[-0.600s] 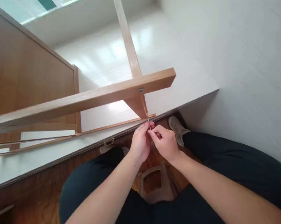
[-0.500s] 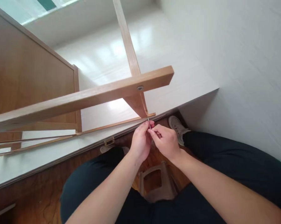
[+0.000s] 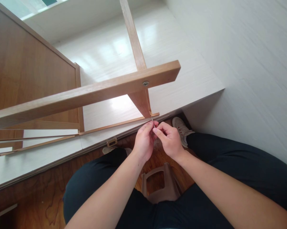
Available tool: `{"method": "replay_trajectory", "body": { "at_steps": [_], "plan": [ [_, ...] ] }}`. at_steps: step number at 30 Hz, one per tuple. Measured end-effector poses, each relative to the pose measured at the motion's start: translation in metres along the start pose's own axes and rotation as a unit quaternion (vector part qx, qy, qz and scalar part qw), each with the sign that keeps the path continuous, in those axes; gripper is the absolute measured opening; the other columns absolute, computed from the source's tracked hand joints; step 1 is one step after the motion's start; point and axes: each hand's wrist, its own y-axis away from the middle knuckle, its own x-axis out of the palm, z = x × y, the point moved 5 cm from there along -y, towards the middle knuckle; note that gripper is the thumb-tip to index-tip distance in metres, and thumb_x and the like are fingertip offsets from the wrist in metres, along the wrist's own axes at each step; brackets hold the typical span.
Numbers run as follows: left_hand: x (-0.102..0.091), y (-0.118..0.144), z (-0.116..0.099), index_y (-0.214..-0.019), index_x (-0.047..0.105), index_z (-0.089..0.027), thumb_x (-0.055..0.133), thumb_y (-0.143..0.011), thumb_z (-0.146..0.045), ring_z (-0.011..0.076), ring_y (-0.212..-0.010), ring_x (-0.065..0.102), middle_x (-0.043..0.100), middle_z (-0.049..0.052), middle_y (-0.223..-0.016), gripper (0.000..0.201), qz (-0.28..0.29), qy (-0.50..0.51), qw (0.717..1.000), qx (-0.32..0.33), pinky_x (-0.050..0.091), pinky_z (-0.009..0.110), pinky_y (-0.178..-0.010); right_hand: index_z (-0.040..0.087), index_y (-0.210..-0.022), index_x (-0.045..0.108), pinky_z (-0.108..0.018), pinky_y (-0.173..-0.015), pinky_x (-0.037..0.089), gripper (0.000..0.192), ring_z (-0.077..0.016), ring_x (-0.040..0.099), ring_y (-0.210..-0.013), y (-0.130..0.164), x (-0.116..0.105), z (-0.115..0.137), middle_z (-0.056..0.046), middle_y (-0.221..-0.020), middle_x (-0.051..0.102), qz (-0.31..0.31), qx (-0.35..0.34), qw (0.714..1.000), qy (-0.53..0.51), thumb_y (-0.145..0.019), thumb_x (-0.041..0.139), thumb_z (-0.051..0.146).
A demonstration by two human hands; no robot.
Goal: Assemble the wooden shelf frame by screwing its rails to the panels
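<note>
My left hand (image 3: 143, 141) and my right hand (image 3: 170, 140) meet near the edge of a white ledge, fingertips pinched together. Between them is a thin metal rod (image 3: 152, 119), perhaps a hex key; most of it is hidden by my fingers. Its upper end reaches the lower end of a wooden crosspiece (image 3: 141, 103). Above my hands, a long wooden bar (image 3: 98, 89) runs across that piece, with a round metal bolt head (image 3: 145, 83) set in its side. A thinner wooden strip (image 3: 119, 123) lies along the ledge, close to my fingertips.
The white ledge (image 3: 181, 79) meets a pale wall (image 3: 253, 57) on the right. A wooden panel (image 3: 36, 70) stands at the left. Below are my dark-trousered legs, a brown plastic stool (image 3: 161, 192) and a wood-patterned floor (image 3: 48, 197). A metal latch (image 3: 112, 142) sits on the ledge's front edge.
The view has shifted slightly, so the wooden frame sits a little higher and further right. Both hands keep their pinch on the rod; my right fingers have shifted slightly around it.
</note>
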Motion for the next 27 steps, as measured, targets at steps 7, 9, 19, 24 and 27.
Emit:
{"method": "replay_trajectory", "body": {
  "at_steps": [7,9,19,24,27],
  "plan": [
    [0.0,0.001,0.0,-0.085,0.075,-0.015,0.093,-0.069,-0.043,0.0126,-0.077,0.062,0.066,0.001,-0.082,0.037,0.005,-0.014,1.0,0.005,0.047,0.023,-0.067,0.022,-0.072,0.06,-0.028,-0.065,0.042,0.031,-0.014,0.054,-0.064,0.0,0.001,-0.006,0.003,-0.068,0.061,0.005,0.015,0.999,-0.028,-0.098,0.066,0.037],
    [0.001,0.001,-0.001,-0.085,0.074,-0.015,0.092,-0.07,-0.043,0.0128,-0.076,0.062,0.066,0.002,-0.081,0.037,0.006,-0.018,1.0,0.009,0.047,0.023,-0.066,0.022,-0.072,0.06,-0.028,-0.065,0.043,0.031,-0.0141,0.055,-0.065,0.001,0.003,-0.009,0.002,-0.069,0.061,0.002,0.026,0.999,-0.044,-0.098,0.067,0.038],
    [0.0,-0.001,-0.003,-0.09,0.071,-0.015,0.091,-0.071,-0.047,0.012,-0.046,0.054,0.056,-0.004,-0.068,0.043,0.022,-0.053,0.998,-0.005,0.043,0.026,-0.041,0.02,-0.091,0.065,-0.021,-0.043,0.019,0.043,-0.0071,0.028,-0.045,0.009,0.023,-0.024,0.007,-0.057,0.049,0.043,0.185,0.921,-0.34,-0.095,0.066,0.063],
    [-0.001,0.0,-0.004,-0.094,0.07,-0.014,0.091,-0.071,-0.048,0.0094,-0.044,0.051,0.058,-0.004,-0.072,0.046,0.007,-0.06,0.998,-0.021,0.041,0.024,-0.035,0.022,-0.091,0.061,-0.019,-0.042,0.021,0.028,-0.0067,0.03,-0.045,0.014,0.031,-0.023,0.008,-0.059,0.053,0.083,0.256,0.85,-0.454,-0.087,0.077,0.044],
    [0.0,0.002,-0.004,-0.102,0.071,-0.017,0.089,-0.072,-0.05,0.0114,-0.041,0.051,0.058,-0.006,-0.07,0.049,0.004,-0.068,0.996,-0.049,0.043,0.027,-0.032,0.021,-0.096,0.062,-0.018,-0.042,0.023,0.025,-0.0073,0.032,-0.046,0.013,0.033,-0.021,0.008,-0.06,0.052,0.112,0.271,0.818,-0.495,-0.087,0.077,0.039]
  ]
}}
